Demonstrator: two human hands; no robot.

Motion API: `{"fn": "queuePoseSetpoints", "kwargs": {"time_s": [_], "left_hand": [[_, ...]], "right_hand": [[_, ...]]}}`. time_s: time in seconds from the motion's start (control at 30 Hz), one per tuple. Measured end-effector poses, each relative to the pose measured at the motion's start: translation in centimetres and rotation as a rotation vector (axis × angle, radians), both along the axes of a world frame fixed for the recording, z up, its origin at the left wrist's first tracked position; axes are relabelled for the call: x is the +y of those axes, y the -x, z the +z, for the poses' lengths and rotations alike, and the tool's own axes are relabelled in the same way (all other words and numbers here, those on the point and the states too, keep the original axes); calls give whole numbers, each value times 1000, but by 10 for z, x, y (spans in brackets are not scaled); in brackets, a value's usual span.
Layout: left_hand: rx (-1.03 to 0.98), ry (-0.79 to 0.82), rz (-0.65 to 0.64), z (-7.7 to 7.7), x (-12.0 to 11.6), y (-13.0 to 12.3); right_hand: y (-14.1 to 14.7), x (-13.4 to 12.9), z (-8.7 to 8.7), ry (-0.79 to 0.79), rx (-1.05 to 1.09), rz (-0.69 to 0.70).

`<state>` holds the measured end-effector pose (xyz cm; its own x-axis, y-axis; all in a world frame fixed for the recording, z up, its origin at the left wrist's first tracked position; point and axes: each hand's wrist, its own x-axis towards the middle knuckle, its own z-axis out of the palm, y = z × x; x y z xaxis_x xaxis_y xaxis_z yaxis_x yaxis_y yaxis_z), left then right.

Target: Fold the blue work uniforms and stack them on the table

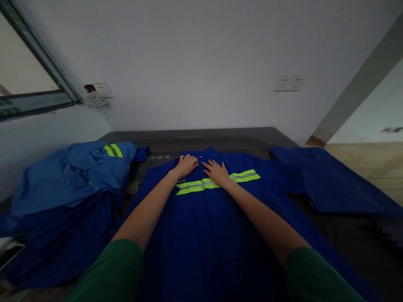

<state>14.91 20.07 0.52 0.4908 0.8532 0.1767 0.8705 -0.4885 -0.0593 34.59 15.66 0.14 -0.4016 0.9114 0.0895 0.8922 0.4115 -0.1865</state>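
Observation:
A dark blue work jacket (pixel 185 235) with a yellow-green and grey reflective stripe (pixel 245 175) across the chest lies spread out, front side up, its collar (pixel 210 152) pointing away from me. Just left of the front opening, below the collar, my left hand (pixel 188 165) rests on the cloth with fingers slightly bent. My right hand (pixel 217 172) lies flat to the right of the opening, fingers spread, its palm near the stripe. Neither hand shows any cloth gripped between its fingers.
Folded blue garments (pixel 72 172) are piled on the left. More dark blue cloth (pixel 340 180) lies on the right. Beneath is a dark table (pixel 195 136) against a white wall with sockets (pixel 289 83). A phone-like object (pixel 11 253) sits at lower left.

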Motion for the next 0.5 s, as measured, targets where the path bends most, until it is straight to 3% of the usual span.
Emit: {"fn": "queuePoseSetpoints", "kwargs": {"time_s": [0.3,0.5], "left_hand": [[-49,63,-11,1,-1,5],[-63,-5,-9,-2,0,-3]], "right_hand": [[0,-3,2,20,5,-35],[5,-8,9,-94,93,8]]}}
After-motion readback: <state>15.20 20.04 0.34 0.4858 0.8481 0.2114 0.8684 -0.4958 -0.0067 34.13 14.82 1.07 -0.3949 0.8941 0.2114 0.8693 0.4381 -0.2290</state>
